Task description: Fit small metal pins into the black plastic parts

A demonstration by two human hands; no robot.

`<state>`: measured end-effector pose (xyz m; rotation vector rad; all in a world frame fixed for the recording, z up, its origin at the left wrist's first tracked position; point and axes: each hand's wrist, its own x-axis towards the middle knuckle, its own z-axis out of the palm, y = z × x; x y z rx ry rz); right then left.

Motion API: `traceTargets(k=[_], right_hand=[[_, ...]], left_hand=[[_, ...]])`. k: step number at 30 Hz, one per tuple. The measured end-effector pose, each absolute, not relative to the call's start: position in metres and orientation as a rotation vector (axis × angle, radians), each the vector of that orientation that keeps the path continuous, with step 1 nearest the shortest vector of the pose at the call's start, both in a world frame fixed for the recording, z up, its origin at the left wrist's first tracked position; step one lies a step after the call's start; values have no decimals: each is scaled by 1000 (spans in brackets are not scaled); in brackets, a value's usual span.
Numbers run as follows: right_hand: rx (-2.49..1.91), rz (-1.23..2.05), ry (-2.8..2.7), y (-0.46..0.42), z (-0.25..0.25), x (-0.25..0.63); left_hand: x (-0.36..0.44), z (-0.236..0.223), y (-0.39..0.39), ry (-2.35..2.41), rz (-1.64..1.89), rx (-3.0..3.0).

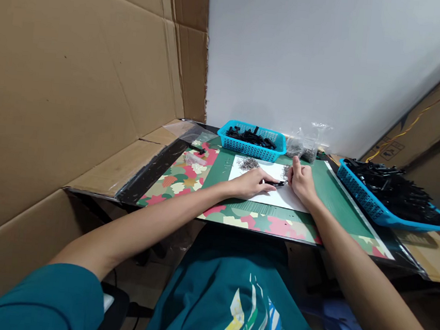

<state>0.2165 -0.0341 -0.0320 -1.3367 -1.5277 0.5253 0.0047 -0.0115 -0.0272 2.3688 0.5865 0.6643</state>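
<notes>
My left hand (252,183) rests over a white sheet (267,198), its fingers pinching a small, long black plastic part (276,183). Close to the right end of that part is my right hand (301,180), fingers curled in and thumb up. Whatever those fingers hold, if anything, is hidden. A pile of tiny metal pieces, perhaps screws (249,163), lies on the sheet beyond my left hand. Another small pile (286,170) sits just beside my right fingers, partly covered by them.
Behind the sheet stands a blue basket (241,145) of black parts, with clear bags (307,151) of small pieces beside it. A larger blue basket (375,205), heaped with black parts, is at right. Cardboard (78,58) walls the left. A clear plastic piece (194,159) lies on the patterned mat (175,181).
</notes>
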Motion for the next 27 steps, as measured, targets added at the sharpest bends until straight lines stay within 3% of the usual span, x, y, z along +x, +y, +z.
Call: traceTargets(k=[10,18,23,27], right_hand=[[-1437,413,-1533,-33,-29,208],[-1278,508,-1424,-33,-29,208],[-1120,638,-1354,-6,-1,222],[-1133,556,-1266,12,8,223]], left_hand=[[5,-16,-18,597,612,2251],[0,-8,-12,585,597,2292],[1,21,17,639,730,2281],[9,45,52,670,959,2185]])
